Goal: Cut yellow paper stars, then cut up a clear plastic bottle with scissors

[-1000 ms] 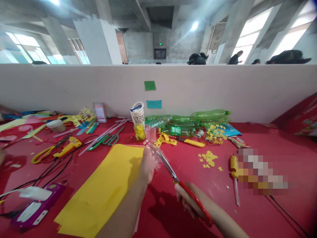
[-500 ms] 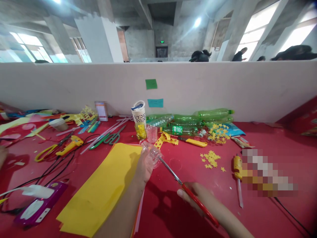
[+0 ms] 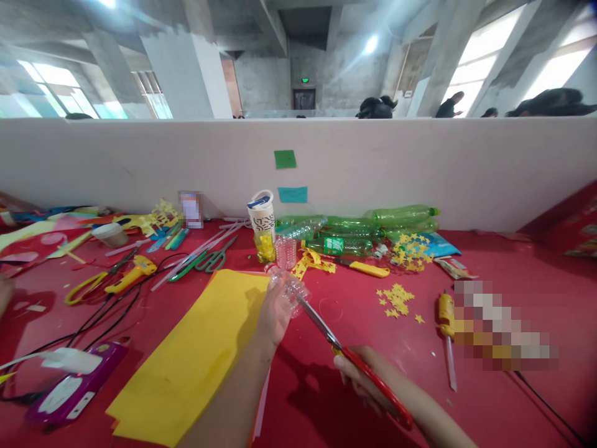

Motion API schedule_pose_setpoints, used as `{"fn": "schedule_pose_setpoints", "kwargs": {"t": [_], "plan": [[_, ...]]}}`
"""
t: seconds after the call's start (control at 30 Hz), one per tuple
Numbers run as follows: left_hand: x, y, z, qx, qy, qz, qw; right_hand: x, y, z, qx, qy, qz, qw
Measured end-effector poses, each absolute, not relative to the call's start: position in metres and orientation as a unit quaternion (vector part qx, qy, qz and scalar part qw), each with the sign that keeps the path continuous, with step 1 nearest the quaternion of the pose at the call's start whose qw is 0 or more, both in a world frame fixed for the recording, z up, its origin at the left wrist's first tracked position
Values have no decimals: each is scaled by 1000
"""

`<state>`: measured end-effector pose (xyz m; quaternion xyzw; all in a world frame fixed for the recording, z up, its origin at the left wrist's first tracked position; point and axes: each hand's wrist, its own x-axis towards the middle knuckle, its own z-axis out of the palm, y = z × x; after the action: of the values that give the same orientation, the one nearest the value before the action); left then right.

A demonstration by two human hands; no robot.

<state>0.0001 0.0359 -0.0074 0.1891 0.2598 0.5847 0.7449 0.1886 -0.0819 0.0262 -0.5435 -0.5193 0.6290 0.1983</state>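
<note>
My left hand is closed around a clear plastic bottle piece with a red cap, over the edge of the yellow paper sheets. My right hand grips the red handles of a pair of scissors. The scissor blades point up and left, with their tips at the cut rim of the bottle piece. A clear ribbed plastic piece stands just behind it, beside a white cup.
Green bottles, a yellow cutter and yellow stars lie behind and to the right. A glue gun lies at right. At left are another glue gun, green scissors and a purple power strip.
The red scissor handles have spread a little in my right hand. My left hand and the bottle piece have shifted slightly to the right.
</note>
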Motion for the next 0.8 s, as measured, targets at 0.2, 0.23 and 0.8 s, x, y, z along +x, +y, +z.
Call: {"fn": "schedule_pose_setpoints", "kwargs": {"t": [0.2, 0.23, 0.8], "plan": [[2, 34, -5, 203, 265, 588, 737, 186, -82, 29, -553, -522, 618, 201], [2, 34, -5, 202, 263, 590, 736, 186, -82, 29, -555, -523, 615, 199], [4, 32, -5, 225, 272, 596, 721, 185, -82, 26, -577, -508, 610, 194]]}}
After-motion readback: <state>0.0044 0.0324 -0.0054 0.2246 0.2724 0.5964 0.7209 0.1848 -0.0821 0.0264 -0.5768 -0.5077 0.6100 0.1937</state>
